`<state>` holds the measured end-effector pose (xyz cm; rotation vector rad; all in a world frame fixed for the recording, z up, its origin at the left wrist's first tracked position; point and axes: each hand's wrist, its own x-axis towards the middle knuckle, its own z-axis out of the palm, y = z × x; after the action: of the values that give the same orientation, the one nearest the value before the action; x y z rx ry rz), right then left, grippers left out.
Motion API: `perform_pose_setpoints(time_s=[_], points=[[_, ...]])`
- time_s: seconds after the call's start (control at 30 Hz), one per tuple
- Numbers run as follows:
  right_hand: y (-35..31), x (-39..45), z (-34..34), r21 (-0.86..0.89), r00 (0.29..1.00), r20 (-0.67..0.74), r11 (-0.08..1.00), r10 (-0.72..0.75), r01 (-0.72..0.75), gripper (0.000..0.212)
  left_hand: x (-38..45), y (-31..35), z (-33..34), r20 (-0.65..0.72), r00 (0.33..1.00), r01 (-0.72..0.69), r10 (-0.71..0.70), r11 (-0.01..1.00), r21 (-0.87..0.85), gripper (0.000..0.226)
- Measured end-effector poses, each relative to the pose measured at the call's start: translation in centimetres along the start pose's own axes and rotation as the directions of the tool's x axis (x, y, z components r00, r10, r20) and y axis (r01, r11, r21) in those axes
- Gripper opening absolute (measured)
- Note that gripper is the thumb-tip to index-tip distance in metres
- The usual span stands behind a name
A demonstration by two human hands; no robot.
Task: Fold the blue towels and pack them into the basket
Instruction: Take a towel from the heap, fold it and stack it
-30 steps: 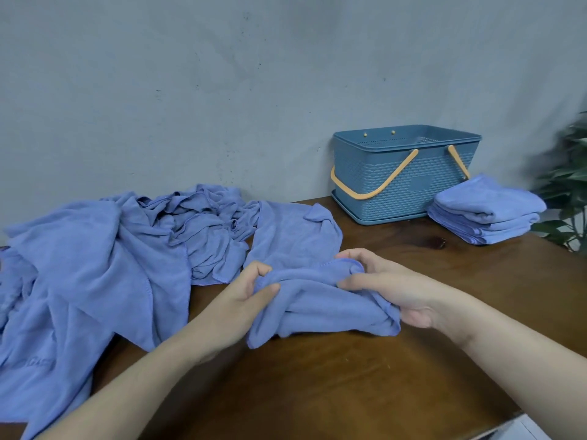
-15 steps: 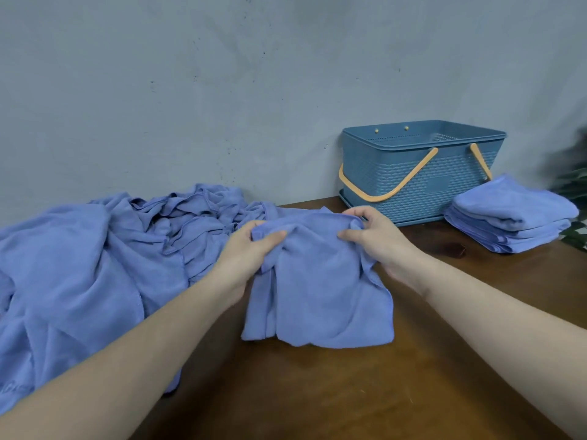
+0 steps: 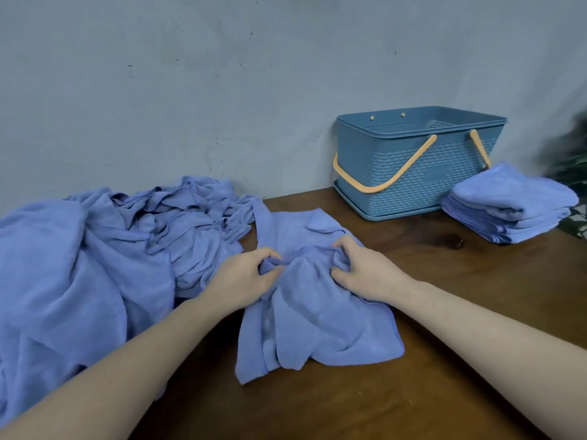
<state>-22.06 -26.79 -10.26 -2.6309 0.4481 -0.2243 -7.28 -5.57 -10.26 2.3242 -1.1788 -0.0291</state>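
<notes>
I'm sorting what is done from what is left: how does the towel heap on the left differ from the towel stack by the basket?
The heap of crumpled blue towels sprawls loose and wrinkled over the left of the brown wooden table; the stack of folded blue towels lies flat and layered. The heap looks much the larger. The stack sits right of the blue plastic basket; the heap lies well left of it. Both are the same blue cloth.
</notes>
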Motion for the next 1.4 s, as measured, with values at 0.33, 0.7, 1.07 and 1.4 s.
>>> perform_pose_setpoints(time_s=[0.33, 0.7, 1.07, 1.4], points=[[0.8, -8.3, -2.1, -0.026, 0.995, 0.053, 0.996, -0.084, 0.085, 0.015, -5.6, 2.5, -0.8, 0.09, 0.994, -0.036, 0.062, 0.961, -0.274, 0.015], [2.4, -2.4, -2.9, 0.024, 0.971, -0.204, 0.991, -0.127, 0.134, 0.01, -1.3, 3.0, -2.2, -0.142, 0.983, 0.034, -0.119, 0.87, -0.491, 0.008], [6.3, 2.7, -3.5, 0.052, 0.936, -0.219, 0.962, 0.274, -0.269, 0.007, -0.8, -0.2, 2.2, -0.094, 0.995, -0.012, -0.022, 0.938, -0.347, 0.019], [6.0, -1.6, -3.6, 0.259, 0.959, -0.25, 0.964, 0.133, -0.066, 0.017, -1.4, -0.5, 1.5, -0.07, 0.992, 0.062, -0.109, 0.877, -0.477, 0.03]])
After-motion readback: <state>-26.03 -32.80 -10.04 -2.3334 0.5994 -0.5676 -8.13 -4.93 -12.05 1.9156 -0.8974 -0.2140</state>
